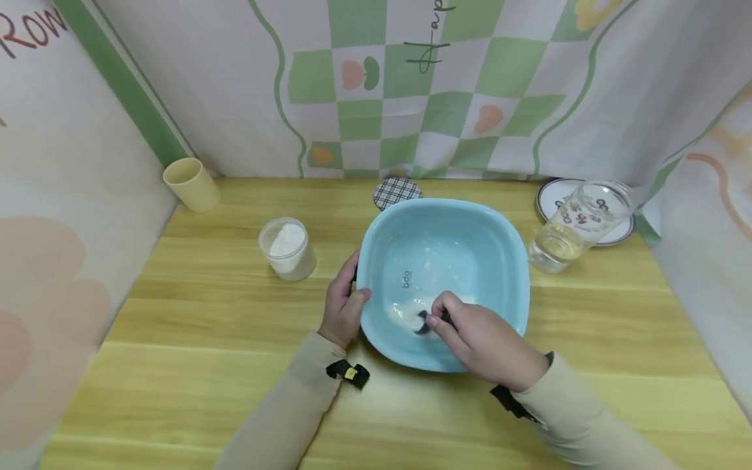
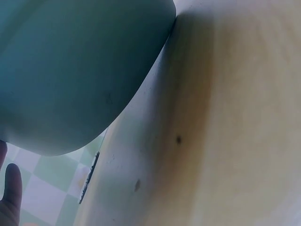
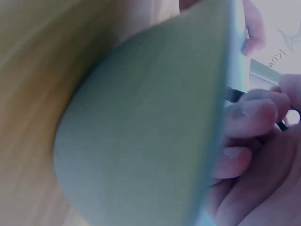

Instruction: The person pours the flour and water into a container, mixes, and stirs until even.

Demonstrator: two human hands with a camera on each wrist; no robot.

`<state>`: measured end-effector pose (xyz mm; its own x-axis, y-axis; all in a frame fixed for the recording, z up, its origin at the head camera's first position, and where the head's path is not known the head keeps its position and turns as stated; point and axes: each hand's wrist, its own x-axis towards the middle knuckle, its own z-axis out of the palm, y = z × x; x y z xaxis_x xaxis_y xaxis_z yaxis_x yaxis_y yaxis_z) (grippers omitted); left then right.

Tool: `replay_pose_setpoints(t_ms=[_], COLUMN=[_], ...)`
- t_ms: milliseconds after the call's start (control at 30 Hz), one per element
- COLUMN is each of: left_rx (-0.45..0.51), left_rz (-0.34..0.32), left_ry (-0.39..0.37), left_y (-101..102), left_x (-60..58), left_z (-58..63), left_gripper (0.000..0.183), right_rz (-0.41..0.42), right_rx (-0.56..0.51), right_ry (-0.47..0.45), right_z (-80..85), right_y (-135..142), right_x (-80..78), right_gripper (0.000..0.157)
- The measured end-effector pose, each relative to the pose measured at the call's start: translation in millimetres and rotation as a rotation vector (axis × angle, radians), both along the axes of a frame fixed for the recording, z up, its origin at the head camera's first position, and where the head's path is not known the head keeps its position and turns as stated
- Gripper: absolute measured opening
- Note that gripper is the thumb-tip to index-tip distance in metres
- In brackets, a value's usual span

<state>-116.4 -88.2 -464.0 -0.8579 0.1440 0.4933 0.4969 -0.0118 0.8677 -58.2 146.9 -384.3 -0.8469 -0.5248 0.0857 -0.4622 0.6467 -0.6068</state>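
A light blue plastic basin (image 1: pixel 443 219) stands on the wooden table, with white powdery material (image 1: pixel 405 313) wet-looking on its bottom. My left hand (image 1: pixel 343 303) holds the basin's left wall, thumb over the rim and fingers outside. Inside the basin, my right hand (image 1: pixel 478 336) grips a small black spoon (image 1: pixel 423 322), its end down in the white material; most of the handle is hidden by the fingers. The right wrist view shows the curled right fingers (image 3: pixel 254 115) around the dark handle, beyond the basin's outer wall (image 3: pixel 141 127).
To the left are a clear jar (image 1: pixel 288 251) of white powder and a cream cup (image 1: pixel 192 185). A checked coaster (image 1: pixel 396 192) lies behind the basin. Close on its right stands a clear glass (image 1: pixel 558 241) with liquid, partly before a patterned plate (image 1: pixel 617 232). Cloth-covered walls (image 1: pixel 435 117) border the table.
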Motion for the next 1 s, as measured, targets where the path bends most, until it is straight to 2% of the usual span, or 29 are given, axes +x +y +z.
replay_pose_setpoints(t_ms=[133,333,433,533,667,767,833,933,1000], left_rx=[0.005,0.004,-0.003,-0.017,-0.037,-0.039,-0.035,-0.034,-0.038], left_rz=[-0.004,-0.008,-0.006,-0.005,0.021,0.040,0.038,0.020,0.007], left_ry=[-0.006,-0.015,-0.020,-0.031,-0.039,-0.033,-0.023,-0.010,-0.012], left_y=[1,2,3,3,3,2,2,3,3], left_x=[0.2,1.3,4.0,10.2,17.3,18.8,18.4,17.3,16.2], left_z=[0.7,2.7,9.0,23.5,39.6,41.3,40.5,39.9,39.8], left_gripper=[0.071,0.072,0.071,0.069,0.066,0.065,0.065,0.064,0.065], right_rz=[-0.009,-0.059,-0.084,-0.051,0.054,0.117,0.128,0.100,0.075], right_rx=[0.067,0.196,0.228,0.207,0.115,0.042,0.022,0.042,0.076], right_ry=[-0.026,0.043,0.062,0.042,0.025,0.038,0.053,0.088,0.097], right_z=[8.5,15.1,17.0,16.5,9.3,-0.2,-5.8,-8.8,-5.2], right_y=[13,34,39,37,23,12,8,10,16], right_x=[1.1,2.8,3.8,6.1,8.7,9.8,11.0,12.6,12.5], right_gripper=[0.012,0.009,0.008,0.008,0.010,0.008,0.007,0.008,0.008])
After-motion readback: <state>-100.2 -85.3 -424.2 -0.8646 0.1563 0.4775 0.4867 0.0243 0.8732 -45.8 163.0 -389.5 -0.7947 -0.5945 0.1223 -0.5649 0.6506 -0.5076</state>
